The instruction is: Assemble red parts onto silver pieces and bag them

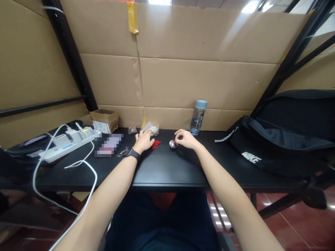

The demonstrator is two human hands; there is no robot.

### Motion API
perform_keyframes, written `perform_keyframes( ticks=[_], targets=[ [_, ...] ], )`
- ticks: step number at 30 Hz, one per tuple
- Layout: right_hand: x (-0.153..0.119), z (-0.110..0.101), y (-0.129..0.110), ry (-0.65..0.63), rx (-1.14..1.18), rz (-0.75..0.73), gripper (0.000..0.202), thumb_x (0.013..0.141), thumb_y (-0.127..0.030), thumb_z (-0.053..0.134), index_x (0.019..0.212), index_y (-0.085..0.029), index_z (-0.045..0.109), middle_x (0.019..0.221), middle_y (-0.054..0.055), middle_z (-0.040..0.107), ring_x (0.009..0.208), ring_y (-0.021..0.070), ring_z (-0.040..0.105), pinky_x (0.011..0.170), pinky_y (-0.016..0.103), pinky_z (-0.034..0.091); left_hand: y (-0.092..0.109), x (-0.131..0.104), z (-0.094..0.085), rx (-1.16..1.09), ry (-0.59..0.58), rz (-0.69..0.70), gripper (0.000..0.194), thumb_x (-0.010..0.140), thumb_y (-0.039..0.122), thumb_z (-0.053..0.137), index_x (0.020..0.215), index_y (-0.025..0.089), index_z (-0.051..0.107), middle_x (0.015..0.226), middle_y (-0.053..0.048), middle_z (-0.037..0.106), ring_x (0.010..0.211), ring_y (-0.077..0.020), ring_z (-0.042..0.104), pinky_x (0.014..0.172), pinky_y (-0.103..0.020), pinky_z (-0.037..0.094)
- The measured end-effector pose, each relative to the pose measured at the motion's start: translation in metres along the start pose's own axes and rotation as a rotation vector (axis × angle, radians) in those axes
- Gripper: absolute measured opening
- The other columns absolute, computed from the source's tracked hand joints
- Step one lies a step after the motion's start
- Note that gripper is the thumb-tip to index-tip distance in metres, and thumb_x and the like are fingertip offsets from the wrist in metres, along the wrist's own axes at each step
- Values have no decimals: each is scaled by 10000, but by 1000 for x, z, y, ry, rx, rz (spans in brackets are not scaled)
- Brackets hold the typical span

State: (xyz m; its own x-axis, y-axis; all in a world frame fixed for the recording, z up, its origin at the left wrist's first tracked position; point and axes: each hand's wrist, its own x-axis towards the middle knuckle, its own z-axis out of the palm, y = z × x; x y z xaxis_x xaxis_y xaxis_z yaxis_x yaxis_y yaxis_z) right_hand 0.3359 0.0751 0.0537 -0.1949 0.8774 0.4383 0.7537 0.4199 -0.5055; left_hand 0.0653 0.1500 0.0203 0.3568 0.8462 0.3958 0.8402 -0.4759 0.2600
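My left hand point(143, 140) lies on the black desk with its fingers spread, just left of a small heap of thin red pieces point(156, 144) that look like paper clips. The hand seems to hold nothing. To the right of the heap sits a small, round, shiny metal dish point(171, 144). Over its right side, my right hand point(187, 139) pinches a small red piece between thumb and forefinger. The fingers hide most of that piece, so I cannot tell whether it touches the dish.
Behind my left hand lies a clear plastic bag point(152, 128). A water bottle point(198, 118) stands near the cardboard wall. The black backpack point(282, 139) fills the right. On the left are a power strip point(70, 144), white cable point(95, 170), keys point(121, 153) and an opened carton point(105, 120).
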Motion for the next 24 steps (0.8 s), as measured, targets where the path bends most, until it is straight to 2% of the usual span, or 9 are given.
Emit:
perform_keyframes(
  ticks=[4,7,10,14,18,21,24],
  targets=[
    [0,0,1,-8,-13,-20,42,737,-181,727,700,-185,746,1114,85,700,981,212,676,915,344,512,1,0,1,-1,-6,32,322,903,384,522,1190,329,659,1454,-34,582,1401,-332,392,1042,-557,359],
    [0,0,3,-10,-13,-20,44,734,-177,725,697,-187,747,1118,82,699,983,210,677,922,345,510,4,-1,0,17,-3,23,399,924,387,491,1293,311,624,1467,-60,572,1402,-335,399,1055,-565,351],
    [0,0,4,-9,-11,-28,44,730,-173,724,697,-188,750,1112,82,700,989,210,675,927,344,509,4,-2,-6,21,52,-33,480,935,350,461,1401,269,543,1457,-107,575,1385,-322,431,1060,-560,357],
    [0,-1,6,-3,-15,-47,42,732,-184,725,698,-188,750,1085,78,704,977,208,673,919,346,513,-2,-2,-18,-22,207,-97,479,937,281,444,1411,251,511,1460,-121,563,1353,-301,482,1078,-534,368],
    [0,-3,5,-7,-6,-44,63,728,-163,707,682,-185,744,1076,77,707,958,203,673,897,341,519,-16,-1,-30,-147,424,-82,538,915,241,486,1451,237,441,1488,-141,503,1345,-298,505,1048,-483,443],
    [0,-6,3,-11,-3,-38,76,727,-149,694,675,-182,738,1048,71,717,923,194,676,863,326,526,-23,-1,-40,-252,588,-53,548,878,227,568,1415,206,455,1446,-157,494,1176,-269,624,1006,-417,499],
    [-1,-11,1,5,-7,-25,77,716,-138,687,663,-178,726,1015,62,735,873,182,683,804,289,529,-20,-3,-48,-331,684,-19,440,882,202,577,1319,188,522,1365,-145,524,980,-207,693,968,-361,525]
  ],
)
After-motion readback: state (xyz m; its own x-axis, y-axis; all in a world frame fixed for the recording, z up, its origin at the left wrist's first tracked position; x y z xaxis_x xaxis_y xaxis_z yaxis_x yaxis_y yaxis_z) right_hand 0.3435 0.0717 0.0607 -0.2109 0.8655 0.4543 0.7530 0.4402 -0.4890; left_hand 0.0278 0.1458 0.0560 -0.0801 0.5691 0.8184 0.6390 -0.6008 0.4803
